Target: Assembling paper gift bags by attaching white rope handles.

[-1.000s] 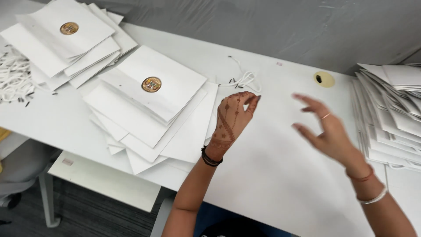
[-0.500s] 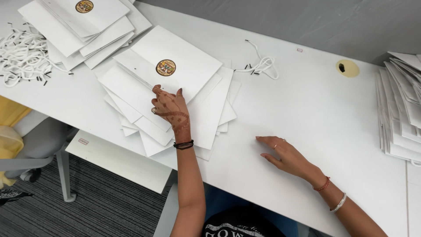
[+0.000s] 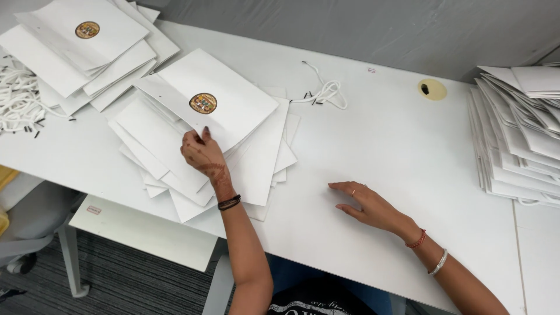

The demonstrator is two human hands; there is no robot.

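Note:
A fanned pile of flat white paper bags (image 3: 256, 169) lies on the white table (image 3: 396, 140) in front of me. The top bag (image 3: 239, 93) carries a round gold sticker (image 3: 203, 103). My left hand (image 3: 204, 158), with a dark wristband, pinches the near edge of that top bag just below the sticker. My right hand (image 3: 366, 203) rests palm down on bare table to the right of the pile, fingers spread, holding nothing. A loose white cord handle (image 3: 324, 93) lies beyond the pile.
A second pile of stickered bags (image 3: 81, 52) sits at the far left, with a heap of white cords (image 3: 17, 105) beside it. A tall stack of white bags (image 3: 519, 140) fills the right edge. A yellow round disc (image 3: 432, 89) sits near the back. A grey chair (image 3: 29, 233) stands below left.
My left hand went from the cords down to the bag pile and now grips the top bag's edge. My right hand dropped from mid-air to rest flat on the table.

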